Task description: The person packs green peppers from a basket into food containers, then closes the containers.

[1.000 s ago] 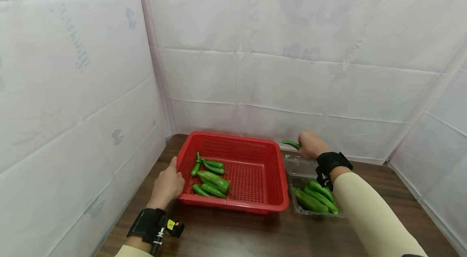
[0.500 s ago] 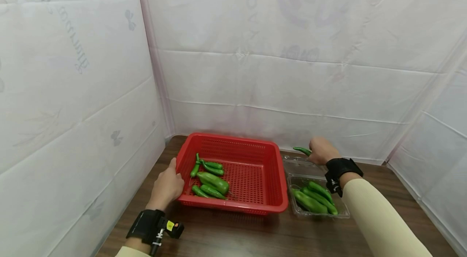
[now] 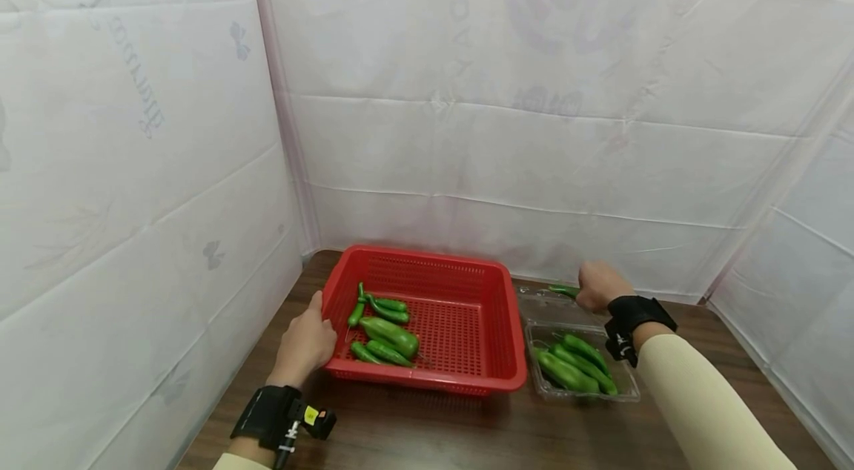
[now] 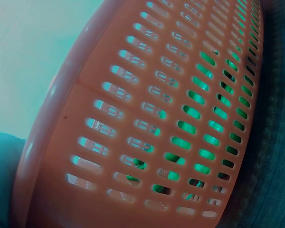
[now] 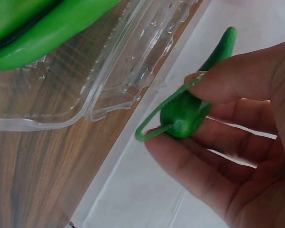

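Note:
My right hand (image 3: pixel 600 286) pinches a green chili pepper (image 5: pixel 183 116) between thumb and fingers, above the open lid of a clear plastic box. The pepper's long stem (image 5: pixel 149 118) loops back under the thumb, and its tapered tip points away from the palm. At the left side of a red plastic basket (image 3: pixel 427 380), my left hand (image 3: pixel 307 336) grips the rim; the left wrist view is filled by the slotted side wall. Several green peppers (image 3: pixel 390 336) of different sizes lie in the basket's left half.
The clear box (image 3: pixel 623 397) stands just right of the basket, with several long green peppers (image 3: pixel 574 366) inside. Its hinged lid (image 3: pixel 534 305) lies folded back behind it. White sheets (image 3: pixel 440 159) close off the back and sides of the wooden table (image 3: pixel 434 433).
My right hand has moved right and lower with the chili pepper, from near the basket's far right corner to above the lid. The left hand keeps its grip on the basket.

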Demonstrator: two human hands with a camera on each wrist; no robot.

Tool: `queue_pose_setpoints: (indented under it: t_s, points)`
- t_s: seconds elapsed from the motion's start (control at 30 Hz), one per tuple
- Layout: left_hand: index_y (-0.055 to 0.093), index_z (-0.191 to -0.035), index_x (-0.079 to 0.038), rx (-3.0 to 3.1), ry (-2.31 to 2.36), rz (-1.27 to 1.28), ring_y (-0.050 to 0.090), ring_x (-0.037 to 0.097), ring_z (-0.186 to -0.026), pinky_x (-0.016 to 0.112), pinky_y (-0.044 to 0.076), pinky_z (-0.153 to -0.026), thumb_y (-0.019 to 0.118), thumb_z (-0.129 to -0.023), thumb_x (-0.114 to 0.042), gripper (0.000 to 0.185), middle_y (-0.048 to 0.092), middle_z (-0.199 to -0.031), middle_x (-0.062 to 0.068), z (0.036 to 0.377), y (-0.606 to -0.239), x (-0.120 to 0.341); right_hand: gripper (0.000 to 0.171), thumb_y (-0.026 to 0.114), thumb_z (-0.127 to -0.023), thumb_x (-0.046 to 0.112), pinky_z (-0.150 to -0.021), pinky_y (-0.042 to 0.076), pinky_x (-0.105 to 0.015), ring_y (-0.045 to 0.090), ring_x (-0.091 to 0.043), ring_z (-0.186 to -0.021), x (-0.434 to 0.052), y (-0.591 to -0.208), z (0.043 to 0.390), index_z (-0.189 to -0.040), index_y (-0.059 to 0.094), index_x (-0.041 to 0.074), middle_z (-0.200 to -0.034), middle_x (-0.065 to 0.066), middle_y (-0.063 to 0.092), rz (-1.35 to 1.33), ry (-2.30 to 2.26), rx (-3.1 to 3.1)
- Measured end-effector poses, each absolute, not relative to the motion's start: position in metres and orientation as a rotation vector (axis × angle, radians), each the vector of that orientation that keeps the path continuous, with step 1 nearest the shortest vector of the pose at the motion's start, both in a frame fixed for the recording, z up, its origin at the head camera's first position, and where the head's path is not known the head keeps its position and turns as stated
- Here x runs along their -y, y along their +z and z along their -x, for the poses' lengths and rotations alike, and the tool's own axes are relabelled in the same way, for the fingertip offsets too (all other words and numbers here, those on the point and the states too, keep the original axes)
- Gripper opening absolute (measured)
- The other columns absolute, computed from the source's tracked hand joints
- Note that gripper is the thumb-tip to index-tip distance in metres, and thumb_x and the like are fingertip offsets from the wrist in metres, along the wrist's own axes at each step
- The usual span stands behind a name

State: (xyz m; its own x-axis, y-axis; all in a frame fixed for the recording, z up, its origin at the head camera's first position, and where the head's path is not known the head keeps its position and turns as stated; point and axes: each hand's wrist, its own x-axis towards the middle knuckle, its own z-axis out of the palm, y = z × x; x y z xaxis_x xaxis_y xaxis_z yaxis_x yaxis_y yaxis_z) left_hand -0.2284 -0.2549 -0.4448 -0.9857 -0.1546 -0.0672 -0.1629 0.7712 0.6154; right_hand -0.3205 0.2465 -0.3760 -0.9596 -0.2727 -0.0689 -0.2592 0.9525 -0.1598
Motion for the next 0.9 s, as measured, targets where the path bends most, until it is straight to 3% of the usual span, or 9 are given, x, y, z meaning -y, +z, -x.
queue_pose_setpoints:
  t_s: [0.17,0.47,0.63,0.9]
  points:
    - [0.015,-0.164,0.005,-2.946,1.031,0.257,0.069,0.04,-0.104,0.055,0.056,-0.082,0.045,-0.103,-0.009,0.069,0.059,-0.138,0.038,0.228,-0.444,0.255,0.047,0.052,-0.07,-0.012,-0.052,0.017,-0.028,0.009,-0.01,-0.056,-0.249,-0.379,0.317,-0.053,0.027,0.025,-0.057,0.009,0.013,0.313,-0.216,-2.946]
    - [0.015,-0.164,0.004,-2.945,1.032,0.255,0.069,0.041,-0.104,0.053,0.056,-0.079,0.044,-0.104,-0.009,0.068,0.059,-0.137,0.038,0.227,-0.444,0.255,0.037,0.072,-0.069,-0.003,-0.053,0.033,-0.026,0.029,-0.009,-0.051,-0.249,-0.37,0.302,-0.049,0.051,0.02,-0.051,0.01,0.031,0.312,-0.055,-2.818]
    - [0.016,-0.164,0.005,-2.948,1.032,0.252,0.069,0.041,-0.104,0.053,0.056,-0.079,0.044,-0.103,-0.009,0.069,0.059,-0.137,0.038,0.227,-0.444,0.255,0.031,0.074,-0.076,-0.002,-0.055,0.036,-0.025,0.035,-0.01,-0.054,-0.249,-0.368,0.294,-0.055,0.062,0.017,-0.054,0.008,0.04,0.256,-0.074,-2.723]
    - [0.015,-0.164,0.005,-2.952,1.026,0.253,0.069,0.044,-0.107,0.056,0.056,-0.081,0.044,-0.103,-0.009,0.069,0.058,-0.139,0.038,0.227,-0.444,0.256,0.027,0.071,-0.079,-0.001,-0.056,0.035,-0.024,0.032,-0.01,-0.055,-0.251,-0.369,0.288,-0.055,0.069,0.012,-0.054,0.009,0.036,0.275,-0.042,-2.703]
